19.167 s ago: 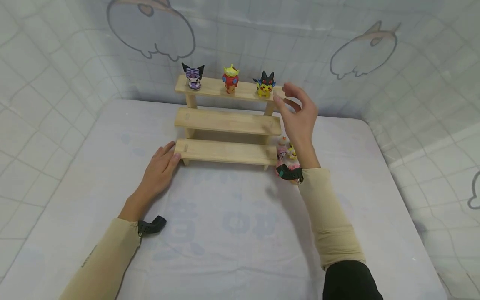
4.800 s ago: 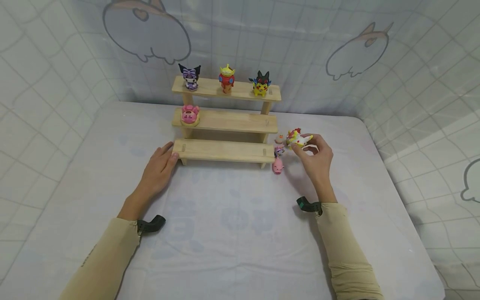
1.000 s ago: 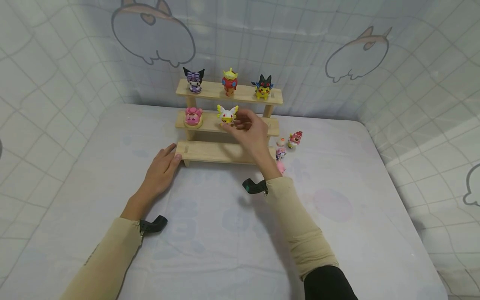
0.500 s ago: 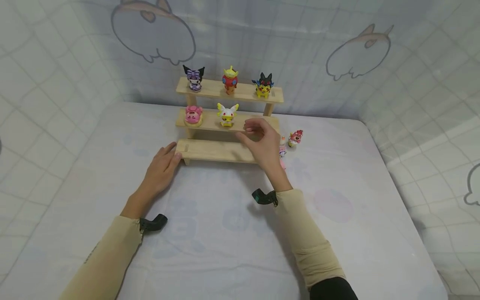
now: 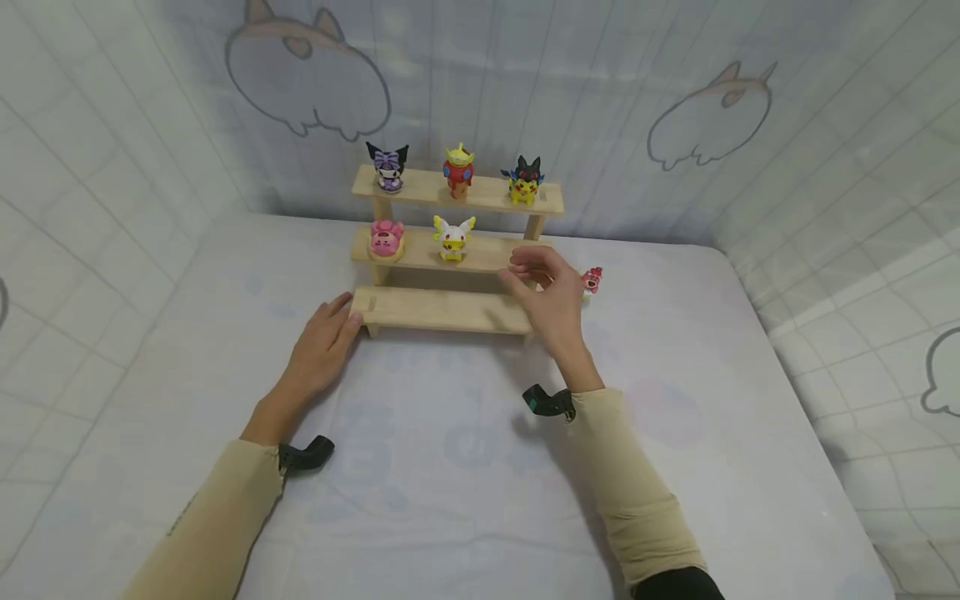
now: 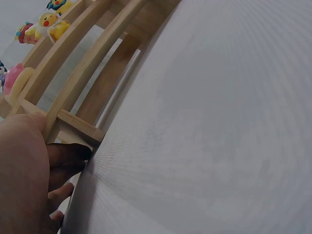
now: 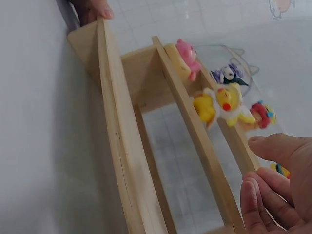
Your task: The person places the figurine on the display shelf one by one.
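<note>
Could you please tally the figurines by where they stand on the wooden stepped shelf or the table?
Top step of the wooden shelf: 3 figurines, purple-black, red-green, yellow-black.
Middle step: 2, pink and white-yellow.
Bottom step: 0.
Table: 1 visible, red-pink, beside the right hand.
Total visible: 6.

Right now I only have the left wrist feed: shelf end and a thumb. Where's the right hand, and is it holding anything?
Observer: The right hand hovers at the right end of the wooden shelf, by its middle tier, fingers loosely curled, holding nothing.
Operator: How many figures are on the top tier?
Observer: Three: a purple-and-black figure, a red-and-green figure and a yellow-and-black figure.
Operator: Is anything off the shelf?
Observer: A small red-and-pink figure stands on the table right of the shelf. The hand may hide others.
</note>
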Demonstrator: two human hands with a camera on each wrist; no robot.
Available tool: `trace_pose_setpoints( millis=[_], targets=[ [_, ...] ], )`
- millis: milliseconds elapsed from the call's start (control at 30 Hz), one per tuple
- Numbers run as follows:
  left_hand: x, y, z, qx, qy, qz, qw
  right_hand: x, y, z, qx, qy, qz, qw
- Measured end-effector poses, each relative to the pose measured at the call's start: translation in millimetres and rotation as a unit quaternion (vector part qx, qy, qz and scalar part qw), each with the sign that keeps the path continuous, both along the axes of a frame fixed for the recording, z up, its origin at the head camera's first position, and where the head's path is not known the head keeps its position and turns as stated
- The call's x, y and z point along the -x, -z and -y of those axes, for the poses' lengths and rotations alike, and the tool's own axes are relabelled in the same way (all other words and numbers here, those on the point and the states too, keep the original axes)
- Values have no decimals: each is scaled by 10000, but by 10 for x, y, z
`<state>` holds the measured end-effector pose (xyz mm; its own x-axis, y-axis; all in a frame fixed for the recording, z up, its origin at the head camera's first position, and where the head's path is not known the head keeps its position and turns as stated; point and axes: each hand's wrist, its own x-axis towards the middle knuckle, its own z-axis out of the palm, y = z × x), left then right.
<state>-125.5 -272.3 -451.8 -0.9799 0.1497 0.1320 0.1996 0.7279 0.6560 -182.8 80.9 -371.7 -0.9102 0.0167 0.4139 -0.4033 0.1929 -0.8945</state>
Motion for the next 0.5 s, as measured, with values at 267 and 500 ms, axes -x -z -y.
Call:
trace_pose_setpoints(
  millis=[267, 500],
  targets=[
    [-49, -3, 1, -23, -96, 146, 9998, -137, -176, -299, -158, 351, -225, 9990],
    [-71, -17, -16, 24, -98, 101, 9999, -93, -14, -771, -448, 1010, -153, 9938]
  ],
)
